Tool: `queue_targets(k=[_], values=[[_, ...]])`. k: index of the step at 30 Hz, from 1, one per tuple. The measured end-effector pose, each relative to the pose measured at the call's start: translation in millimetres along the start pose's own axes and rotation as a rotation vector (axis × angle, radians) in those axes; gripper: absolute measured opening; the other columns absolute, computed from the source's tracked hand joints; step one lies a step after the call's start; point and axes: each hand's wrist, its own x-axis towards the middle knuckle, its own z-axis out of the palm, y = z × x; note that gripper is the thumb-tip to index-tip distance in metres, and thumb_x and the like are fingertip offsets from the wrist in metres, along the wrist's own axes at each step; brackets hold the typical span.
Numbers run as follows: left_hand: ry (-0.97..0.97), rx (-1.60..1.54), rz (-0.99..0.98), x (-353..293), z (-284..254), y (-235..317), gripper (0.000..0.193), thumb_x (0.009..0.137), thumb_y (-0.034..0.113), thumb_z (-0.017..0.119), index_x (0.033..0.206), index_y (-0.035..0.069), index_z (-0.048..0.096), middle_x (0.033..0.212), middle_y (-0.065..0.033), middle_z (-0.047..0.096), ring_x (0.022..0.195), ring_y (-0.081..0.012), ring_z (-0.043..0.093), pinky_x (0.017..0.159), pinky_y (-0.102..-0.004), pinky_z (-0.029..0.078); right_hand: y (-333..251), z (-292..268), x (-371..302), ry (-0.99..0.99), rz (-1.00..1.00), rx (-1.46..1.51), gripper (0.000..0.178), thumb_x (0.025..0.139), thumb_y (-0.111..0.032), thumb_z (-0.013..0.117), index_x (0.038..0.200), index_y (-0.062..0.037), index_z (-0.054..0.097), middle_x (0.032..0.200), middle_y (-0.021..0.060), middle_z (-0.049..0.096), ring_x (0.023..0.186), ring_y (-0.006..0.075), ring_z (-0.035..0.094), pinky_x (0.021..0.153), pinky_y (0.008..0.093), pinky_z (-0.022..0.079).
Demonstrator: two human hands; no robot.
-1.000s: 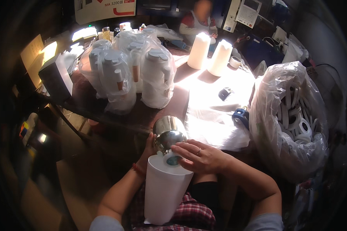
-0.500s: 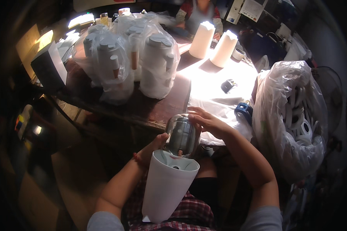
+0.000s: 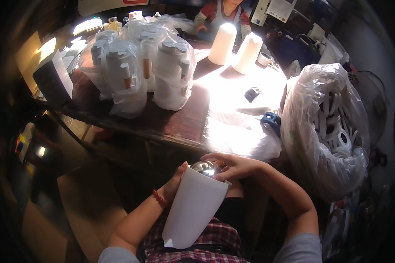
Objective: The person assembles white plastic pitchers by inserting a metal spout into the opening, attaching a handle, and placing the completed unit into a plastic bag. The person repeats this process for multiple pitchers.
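Note:
In my lap a white tapered jug shell (image 3: 195, 210) stands tilted, its wide mouth facing away from me. A shiny metal liner (image 3: 206, 168) sits mostly inside that mouth, only its rounded end showing. My left hand (image 3: 176, 182), with a red bead bracelet at the wrist, is closed round the shell's left side near the rim. My right hand (image 3: 235, 167) curls over the liner's exposed end from the right, fingers bent against it. The liner's lower part is hidden in the shell.
Plastic-wrapped white jugs (image 3: 173, 76) crowd the table's left. Two white shells (image 3: 224, 44) stand in bright sunlight near a seated person (image 3: 224, 15). A blue tool (image 3: 272, 120) lies at the right edge, beside a clear bag (image 3: 303, 144) of white rings and handles. A white box (image 3: 57, 79) stands far left.
The metal liner has gone from above the shell's mouth down into it. My right hand has come down with it, and my left hand now grips the shell's side.

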Motion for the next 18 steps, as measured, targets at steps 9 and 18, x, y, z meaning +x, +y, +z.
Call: queue_targets(k=[9,18], values=[[0.109,0.381,-0.151,-79.7,13.8,-77.9,0.073,0.097,0.055,0.040,0.141,-0.002,0.033,0.131,-0.0154,0.050,0.121,-0.0201,0.048,0.100,-0.0328,0.040,41.8,38.4,-85.6,-0.011,0.072,0.329,0.093,0.074,-0.027,0.081,0.146,-0.0036,0.028,0.132,0.0136,0.049,0.123,0.0222,0.046,0.104,0.0358,0.037],[0.576,0.493,-0.247,-126.0,70.6,-87.4,0.065,0.099,0.042,0.045,0.142,-0.005,0.031,0.135,-0.0184,0.047,0.125,-0.0226,0.045,0.106,-0.0318,0.033,123.7,130.6,-179.1,0.423,0.121,0.533,0.102,0.066,-0.031,0.086,0.146,-0.0043,0.027,0.136,0.0140,0.047,0.126,0.0258,0.046,0.104,0.0412,0.039]])
